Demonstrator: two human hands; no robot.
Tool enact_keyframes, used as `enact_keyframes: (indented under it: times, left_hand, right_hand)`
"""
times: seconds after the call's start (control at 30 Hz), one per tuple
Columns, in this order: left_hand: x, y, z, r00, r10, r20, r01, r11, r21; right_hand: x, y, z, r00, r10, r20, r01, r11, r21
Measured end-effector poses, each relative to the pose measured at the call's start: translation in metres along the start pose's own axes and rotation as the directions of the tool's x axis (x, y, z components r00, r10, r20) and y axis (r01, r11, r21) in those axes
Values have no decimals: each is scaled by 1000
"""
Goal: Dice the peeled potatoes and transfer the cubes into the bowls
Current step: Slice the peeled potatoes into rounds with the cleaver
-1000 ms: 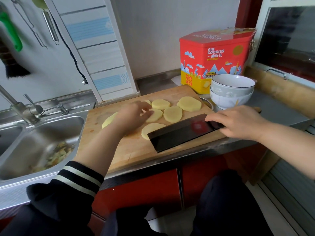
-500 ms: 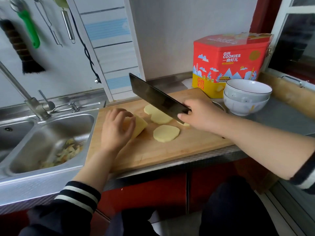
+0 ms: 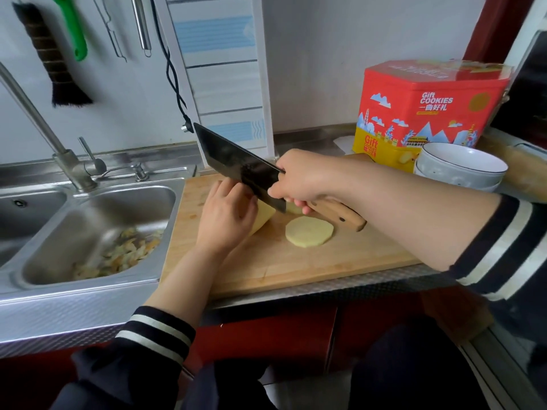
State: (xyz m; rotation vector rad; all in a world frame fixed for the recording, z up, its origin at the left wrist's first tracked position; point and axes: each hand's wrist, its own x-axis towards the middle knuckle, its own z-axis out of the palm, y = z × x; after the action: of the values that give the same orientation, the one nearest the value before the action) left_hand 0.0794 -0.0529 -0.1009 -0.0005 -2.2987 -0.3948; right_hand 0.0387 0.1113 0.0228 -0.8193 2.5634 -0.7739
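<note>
A wooden cutting board point(image 3: 296, 270) lies on the counter beside the sink. My left hand point(image 3: 225, 217) lies curled over a stack of pale yellow potato slices point(image 3: 263, 216) and holds it down on the board. My right hand point(image 3: 305, 177) grips the wooden handle of a dark cleaver point(image 3: 236, 165), whose blade stands over the stack right beside my left fingers. One round slice point(image 3: 309, 231) lies alone on the board, and another slice point(image 3: 293, 208) peeks out under the knife. Two stacked white bowls point(image 3: 461, 167) stand at the board's right end.
A steel sink point(image 3: 88, 229) with peelings lies left of the board, with a tap point(image 3: 68, 164) behind it. A red and yellow cookie tin point(image 3: 426, 113) stands behind the bowls. A brush and utensils hang on the wall. The counter edge runs just below the board.
My left hand gathered slices into a stack at the board's left. My right hand lifted the cleaver off the board and brought its blade down close against my left fingers.
</note>
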Motion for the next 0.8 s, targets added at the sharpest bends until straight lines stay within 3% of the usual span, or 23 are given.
enact_keyframes:
  times: [0.5, 0.67, 0.8]
  left_hand:
    - [2, -4, 8, 1000, -7, -7, 6, 1000, -27]
    - [1, -5, 9, 1000, -30, 3, 30, 999, -40]
    - [1, -3, 9, 1000, -24, -2, 24, 999, -42]
  right_hand:
    - [-5, -21, -5, 997, 59, 47, -49, 980, -193]
    - [-3, -25, -1, 998, 15, 60, 7, 936, -353]
    - [5, -22, 1, 999, -35, 3, 34, 946, -322]
